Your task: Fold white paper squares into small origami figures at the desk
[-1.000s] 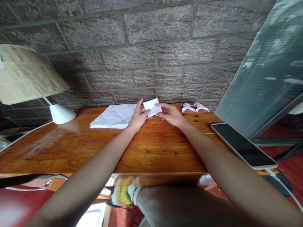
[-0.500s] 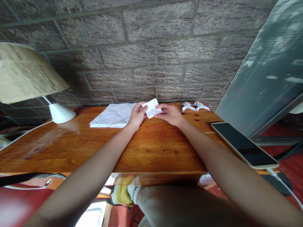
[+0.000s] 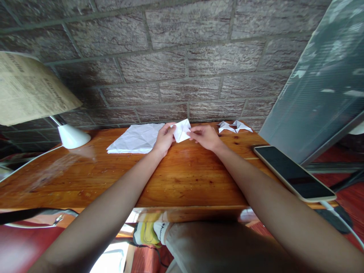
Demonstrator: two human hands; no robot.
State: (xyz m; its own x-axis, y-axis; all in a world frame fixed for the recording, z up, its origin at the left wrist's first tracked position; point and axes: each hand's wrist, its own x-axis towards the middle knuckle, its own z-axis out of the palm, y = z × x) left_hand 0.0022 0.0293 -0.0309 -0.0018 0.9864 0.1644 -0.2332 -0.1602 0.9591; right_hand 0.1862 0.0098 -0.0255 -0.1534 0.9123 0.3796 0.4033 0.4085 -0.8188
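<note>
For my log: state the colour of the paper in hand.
White folded paper, head view.

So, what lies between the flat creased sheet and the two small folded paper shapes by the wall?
The head view shows the left hand and the right hand there, holding one folded white paper between them.

Not much legible here tbh, the lampshade [image 3: 31, 91] has newspaper-style print that's too blurry to read, and the white sock [image 3: 159, 232] has dark lettering starting with "Hu".
</note>
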